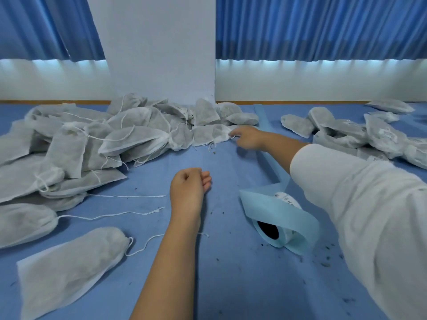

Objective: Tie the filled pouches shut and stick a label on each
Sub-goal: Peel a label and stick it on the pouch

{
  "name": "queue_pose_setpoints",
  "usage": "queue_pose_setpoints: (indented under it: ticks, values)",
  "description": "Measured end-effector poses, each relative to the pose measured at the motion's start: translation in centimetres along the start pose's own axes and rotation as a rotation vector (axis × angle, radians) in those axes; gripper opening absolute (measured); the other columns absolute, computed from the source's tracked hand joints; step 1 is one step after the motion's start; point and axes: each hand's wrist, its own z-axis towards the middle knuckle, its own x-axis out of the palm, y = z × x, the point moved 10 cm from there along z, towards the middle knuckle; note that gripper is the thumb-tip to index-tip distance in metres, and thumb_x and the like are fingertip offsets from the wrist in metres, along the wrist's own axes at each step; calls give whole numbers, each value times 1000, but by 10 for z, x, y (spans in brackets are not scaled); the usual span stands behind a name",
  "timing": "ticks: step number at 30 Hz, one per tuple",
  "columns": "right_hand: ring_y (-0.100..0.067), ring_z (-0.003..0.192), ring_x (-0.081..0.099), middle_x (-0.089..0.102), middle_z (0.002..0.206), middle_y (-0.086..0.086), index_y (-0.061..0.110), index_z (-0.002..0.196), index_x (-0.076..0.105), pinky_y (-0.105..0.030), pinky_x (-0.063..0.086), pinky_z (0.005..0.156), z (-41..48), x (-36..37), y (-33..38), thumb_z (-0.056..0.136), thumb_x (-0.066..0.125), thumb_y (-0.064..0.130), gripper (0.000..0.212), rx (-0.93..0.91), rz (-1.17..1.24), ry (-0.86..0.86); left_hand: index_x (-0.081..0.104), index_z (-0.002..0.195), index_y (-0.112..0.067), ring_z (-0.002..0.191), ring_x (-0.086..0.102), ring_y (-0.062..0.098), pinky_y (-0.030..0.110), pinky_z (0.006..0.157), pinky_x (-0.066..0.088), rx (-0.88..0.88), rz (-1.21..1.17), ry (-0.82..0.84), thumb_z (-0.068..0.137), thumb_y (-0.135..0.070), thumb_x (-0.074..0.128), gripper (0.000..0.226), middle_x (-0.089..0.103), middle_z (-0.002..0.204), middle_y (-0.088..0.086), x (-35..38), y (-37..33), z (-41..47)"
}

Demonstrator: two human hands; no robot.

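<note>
Blue cloth-covered table (231,285). Big heap of filled drawstring pouches (111,139) from left to back centre, smaller pouch pile (346,135) back right. 2 single pouches near left: front pouch (69,269), second pouch (23,222). Label roll (284,229) on its side right of centre, its blue liner strip (268,135) trailing back. Loose white strings (127,196), dark crumbs (325,264) scattered.

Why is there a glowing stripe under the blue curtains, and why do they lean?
In the head view, light leaks beneath the pleated blue curtains, lighting a bright strip on the white wall; the same view's wide-angle lens bends straight edges, so the left curtain leans; the right hand, pinching a grey fabric pouch, casts only a soft shadow there.
</note>
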Motion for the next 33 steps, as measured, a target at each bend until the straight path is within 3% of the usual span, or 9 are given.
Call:
queue_pose_setpoints:
  ticks: [8, 11, 14, 17, 20, 24, 27, 30, 33]
  values:
    - [-29, 136, 39, 42, 151, -5, 18, 138, 55, -33, 30, 113, 28, 14, -6, 97, 39, 6, 45, 28, -11, 22, 56, 85, -8, 86, 67, 22, 25, 76, 57, -53, -22, -21, 99, -5, 47, 16, 67, 90, 10, -6, 5, 2]
    - [-32, 127, 49, 54, 139, -14, 4, 129, 61, -36, 39, 108, 24, 0, -7, 94, 48, 8, 37, 28, 116, -101, 57, 87, -8, 89, 68, 23, 24, 78, 58, -46, -12, -14, 98, -5, 48, 15, 69, 95, 11, -6, 4, 2]
    - [-24, 113, 60, 64, 124, -12, 4, 118, 68, -24, 46, 90, 6, -30, 2, 90, 59, 6, 29, -42, 297, -296, 58, 88, -11, 83, 68, 16, 22, 76, 58, -7, 17, -15, 98, -7, 49, 14, 70, 94, 8, -6, -1, 0]
    - [-17, 86, 65, 72, 103, -13, 11, 98, 73, -23, 51, 76, -18, -53, 14, 87, 61, -2, 21, -95, 480, -366, 59, 93, -18, 85, 68, 12, 24, 84, 55, 154, 130, -30, 95, -8, 57, 11, 71, 96, 4, -6, -20, -5]
    - [-12, 69, 65, 70, 86, -13, 15, 87, 71, -20, 57, 68, -52, -62, 39, 86, 65, -2, 18, -193, 579, -278, 55, 105, -18, 99, 63, 6, 6, 81, 46, 445, 268, 2, 91, -2, 62, 23, 64, 113, 0, 2, -55, -23]
    - [-4, 69, 66, 72, 81, -5, 18, 84, 73, -18, 55, 66, -107, -67, 68, 85, 66, 0, 20, -308, 535, -196, 48, 138, -16, 132, 37, 3, 8, 108, 25, 826, 535, 89, 90, -10, 69, 53, 41, 140, -11, 22, -95, -62]
    - [-7, 78, 66, 74, 93, -4, 21, 86, 72, -22, 57, 74, -146, -65, 80, 86, 66, -2, 23, -359, 546, -144, 39, 149, -22, 142, 29, 5, 17, 116, 19, 786, 630, 196, 91, -25, 69, 66, 37, 152, -12, 31, -94, -74]
    - [-12, 77, 65, 72, 89, -12, 12, 95, 70, -23, 57, 76, -181, -63, 83, 86, 65, -6, 21, -370, 599, -140, 58, 132, -30, 125, 52, 13, 33, 113, 34, 652, 693, 292, 91, -31, 68, 43, 63, 124, -16, 35, -80, -79]
    - [-10, 73, 63, 68, 80, -4, 7, 102, 69, -27, 54, 80, -206, -60, 74, 86, 66, -3, 19, -325, 551, -204, 67, 103, -37, 94, 60, 3, 8, 79, 41, 699, 694, 335, 92, -21, 63, 20, 68, 94, -21, 41, -83, -92]
